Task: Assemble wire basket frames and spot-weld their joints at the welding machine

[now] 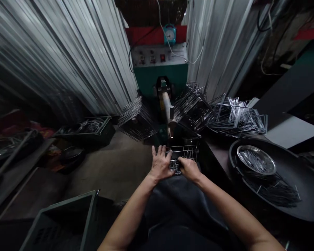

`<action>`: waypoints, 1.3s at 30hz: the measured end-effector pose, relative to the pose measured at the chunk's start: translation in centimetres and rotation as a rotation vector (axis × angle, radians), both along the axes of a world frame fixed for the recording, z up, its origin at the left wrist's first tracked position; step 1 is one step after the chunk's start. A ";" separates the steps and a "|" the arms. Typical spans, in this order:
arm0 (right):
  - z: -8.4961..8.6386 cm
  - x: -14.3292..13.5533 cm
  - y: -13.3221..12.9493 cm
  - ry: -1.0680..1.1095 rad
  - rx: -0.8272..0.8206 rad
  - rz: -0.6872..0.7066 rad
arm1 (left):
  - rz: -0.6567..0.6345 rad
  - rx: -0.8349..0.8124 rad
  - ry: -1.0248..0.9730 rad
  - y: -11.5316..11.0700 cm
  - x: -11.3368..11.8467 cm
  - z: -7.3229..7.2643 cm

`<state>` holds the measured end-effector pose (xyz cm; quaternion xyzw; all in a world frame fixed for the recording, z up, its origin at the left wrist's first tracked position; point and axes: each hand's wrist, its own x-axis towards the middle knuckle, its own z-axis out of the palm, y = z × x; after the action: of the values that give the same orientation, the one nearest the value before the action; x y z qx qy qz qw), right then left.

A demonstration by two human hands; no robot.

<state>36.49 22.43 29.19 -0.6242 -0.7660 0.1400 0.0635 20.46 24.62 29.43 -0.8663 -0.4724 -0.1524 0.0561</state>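
Observation:
A small wire rack lies in front of my lap, below the tip of a spot welder. My left hand rests over the rack's left end, fingers spread and stretched forward, thumb toward the near side. At the near right part of the rack, my right hand is closed, thumb and index finger pressed together. What is pinched there is too small and dark to make out. Part of the rack is hidden under both hands.
Stacked wire frames stand left of the welder, with more frames on its right. A steel bowl of short wires sits in a large dark pan. A green crate is at lower left; a bin holds metal parts.

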 end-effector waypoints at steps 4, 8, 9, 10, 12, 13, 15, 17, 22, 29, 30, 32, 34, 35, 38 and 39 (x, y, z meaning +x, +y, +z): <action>0.0 0.4 0.1 0.049 -0.058 0.174 | 0.012 -0.027 -0.049 0.1 -0.4 -0.1; 1.1 0.7 0.3 0.030 -0.078 0.311 | 0.023 -0.027 -0.073 0.5 -0.6 -0.2; 1.4 0.6 0.3 0.010 -0.078 0.320 | 0.029 -0.032 -0.080 0.7 -0.7 -0.2; 1.6 0.5 0.3 -0.018 -0.076 0.317 | 0.035 -0.038 -0.087 0.8 -0.8 -0.3; 1.9 0.2 0.4 -0.077 -0.073 0.298 | 0.041 -0.050 -0.097 1.2 -1.1 -0.4; 1.9 0.0 0.6 -0.098 -0.070 0.291 | 0.041 -0.053 -0.100 1.5 -1.3 -0.5; 1.9 -0.2 0.9 -0.122 -0.057 0.289 | 0.038 -0.054 -0.104 2.0 -1.6 -0.6; 1.8 -0.4 1.4 -0.144 -0.039 0.287 | 0.035 -0.054 -0.107 2.5 -1.8 -0.7; 1.7 -0.5 2.5 -0.219 0.011 0.279 | 0.029 -0.076 -0.126 3.8 -2.2 -0.7; 1.8 -0.4 3.7 -0.229 0.034 0.302 | 0.006 -0.111 -0.122 5.3 -2.0 -0.4; 1.8 -0.4 3.8 -0.226 0.036 0.309 | 0.001 -0.117 -0.122 5.5 -2.0 -0.3; 1.6 -0.4 4.1 -0.222 0.035 0.321 | -0.009 -0.128 -0.124 5.8 -2.1 -0.3; 1.5 -0.4 4.2 -0.219 0.039 0.322 | -0.013 -0.127 -0.122 5.8 -2.1 -0.4; 1.5 -0.4 4.2 -0.219 0.039 0.319 | -0.012 -0.122 -0.118 5.8 -2.1 -0.5; 1.5 -0.3 3.9 -0.229 0.029 0.313 | 0.003 -0.105 -0.102 5.4 -2.1 -0.6; 1.6 -0.3 3.8 -0.232 0.025 0.313 | 0.009 -0.102 -0.099 5.3 -2.1 -0.5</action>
<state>36.19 26.26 30.79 -0.5088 -0.8574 0.0657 -0.0402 18.36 29.95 28.89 -0.8573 -0.4857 -0.1706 -0.0110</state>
